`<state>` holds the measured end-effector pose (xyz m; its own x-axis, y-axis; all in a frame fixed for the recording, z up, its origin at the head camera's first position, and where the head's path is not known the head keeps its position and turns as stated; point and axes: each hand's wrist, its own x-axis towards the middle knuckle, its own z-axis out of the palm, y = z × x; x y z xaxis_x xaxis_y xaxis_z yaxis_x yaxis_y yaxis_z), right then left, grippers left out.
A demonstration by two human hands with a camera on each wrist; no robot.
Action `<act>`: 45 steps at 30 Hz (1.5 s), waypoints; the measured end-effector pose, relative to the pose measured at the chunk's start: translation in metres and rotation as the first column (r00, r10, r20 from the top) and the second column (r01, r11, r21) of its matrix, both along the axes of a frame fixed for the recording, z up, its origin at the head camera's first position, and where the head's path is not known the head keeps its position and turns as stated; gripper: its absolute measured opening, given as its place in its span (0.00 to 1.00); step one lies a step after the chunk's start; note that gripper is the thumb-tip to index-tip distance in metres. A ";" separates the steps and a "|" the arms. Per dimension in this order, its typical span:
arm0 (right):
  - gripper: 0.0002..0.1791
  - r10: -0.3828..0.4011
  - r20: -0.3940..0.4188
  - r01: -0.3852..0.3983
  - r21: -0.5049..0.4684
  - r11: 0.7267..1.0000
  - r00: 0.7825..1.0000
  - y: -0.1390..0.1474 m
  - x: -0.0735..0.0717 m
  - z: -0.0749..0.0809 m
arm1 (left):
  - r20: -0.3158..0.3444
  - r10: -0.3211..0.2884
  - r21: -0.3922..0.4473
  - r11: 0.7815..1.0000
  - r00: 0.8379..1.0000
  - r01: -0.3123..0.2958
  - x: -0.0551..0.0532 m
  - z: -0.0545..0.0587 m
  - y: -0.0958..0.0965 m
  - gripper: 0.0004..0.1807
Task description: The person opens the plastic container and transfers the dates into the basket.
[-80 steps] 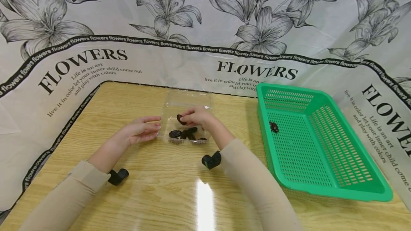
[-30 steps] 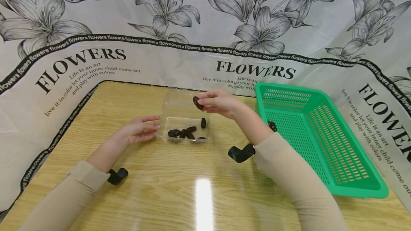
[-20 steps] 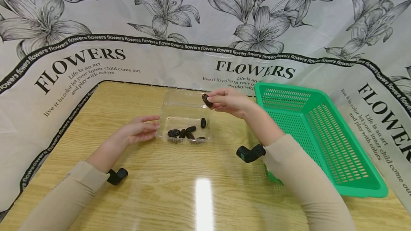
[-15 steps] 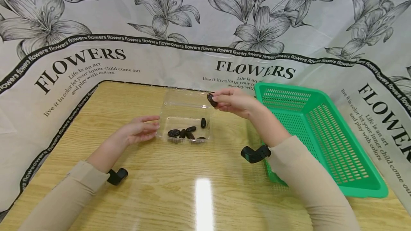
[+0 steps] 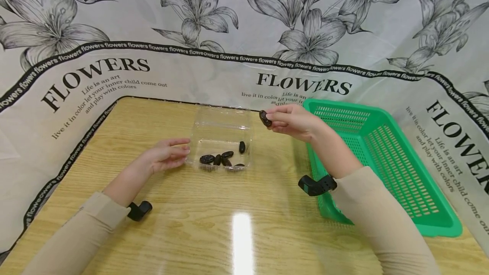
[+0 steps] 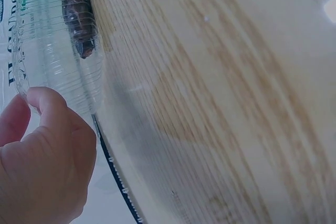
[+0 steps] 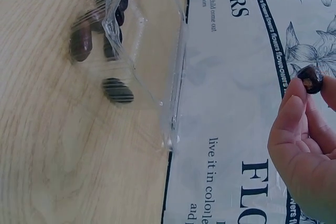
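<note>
My right hand (image 5: pixel 296 122) pinches a dark brown, wrinkled date (image 5: pixel 265 118) between thumb and fingertips, in the air between the box and the basket. The right wrist view shows one end of that date (image 7: pixel 310 79) at the fingertips. On the table stands a clear plastic box (image 5: pixel 223 128) with its lid raised at the back. Several dates (image 5: pixel 227 154) lie inside, most along the near wall. My left hand (image 5: pixel 164 156) is at the box's left side; in the left wrist view, thumb and finger of this hand (image 6: pixel 50 150) pinch its clear edge.
A green plastic basket (image 5: pixel 410 181) with slotted walls stands on the right of the wooden table (image 5: pixel 198 224); my right forearm crosses its left rim and hides part of its inside. A flower-printed cloth (image 5: pixel 214 75) hangs behind. Black wrist-worn devices (image 5: pixel 317 185) jut from both cuffs.
My right hand picked a date up out of the box and has carried it right, past the box's right edge. The left hand and the box have stayed in place.
</note>
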<state>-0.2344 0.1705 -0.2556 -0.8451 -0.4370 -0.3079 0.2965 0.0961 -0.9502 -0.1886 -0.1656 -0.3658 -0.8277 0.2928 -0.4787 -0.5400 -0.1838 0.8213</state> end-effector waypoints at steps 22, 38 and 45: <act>0.16 -0.051 0.063 0.057 -0.097 0.994 0.997 0.046 0.007 0.004 | 0.012 0.015 -0.004 1.000 1.000 -0.015 0.001 0.002 0.000 0.34; 0.12 -0.101 0.083 0.107 -0.075 0.991 0.991 0.081 0.009 -0.003 | 0.007 0.015 -0.005 1.000 1.000 -0.015 0.001 0.002 0.000 0.34; 0.12 -0.093 0.080 0.100 -0.085 0.991 0.992 0.092 0.008 -0.006 | 0.007 0.015 -0.013 1.000 1.000 -0.014 0.001 0.003 0.000 0.34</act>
